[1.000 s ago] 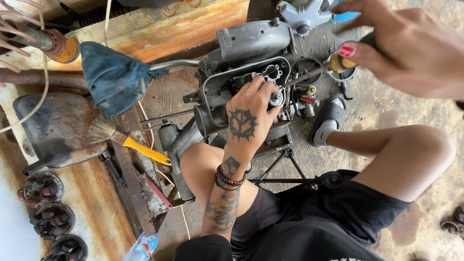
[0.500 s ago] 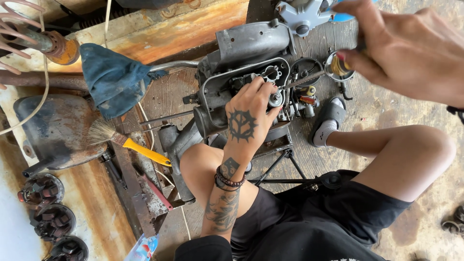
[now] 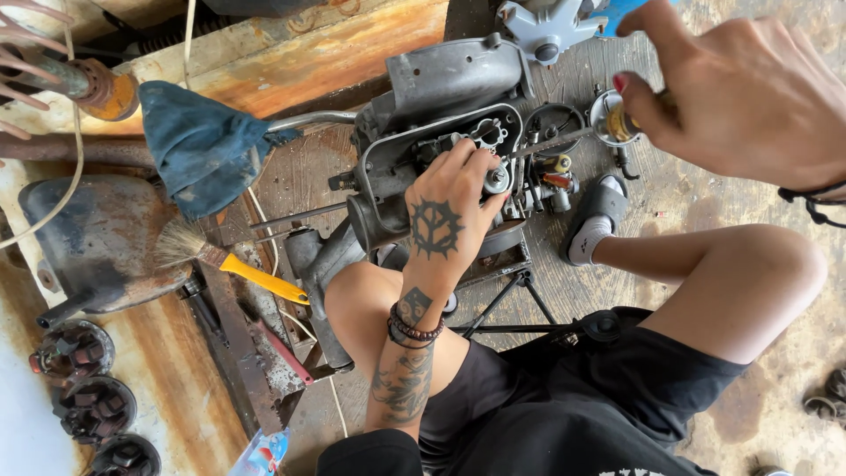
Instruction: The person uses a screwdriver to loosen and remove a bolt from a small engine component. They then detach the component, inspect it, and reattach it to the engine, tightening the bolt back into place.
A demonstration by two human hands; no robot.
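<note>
Here, left grip: the left hand (image 3: 449, 207) lies fingers-down on the grey engine casing (image 3: 441, 115), fingertips curled onto a small round metal part (image 3: 498, 179) in its open cavity.
Right grip: the right hand (image 3: 749, 97), raised to the upper right, pinches a small brass-tipped part (image 3: 619, 123) between thumb and fingers.
Just beyond: loose engine bits (image 3: 557, 172) between both hands.
Further left: blue rag (image 3: 198, 145), then yellow-handled brush (image 3: 225, 260).

Bright, even daylight w/ soft shadows, sharp center, slight blur on near right hand (image 3: 749, 97).
</note>
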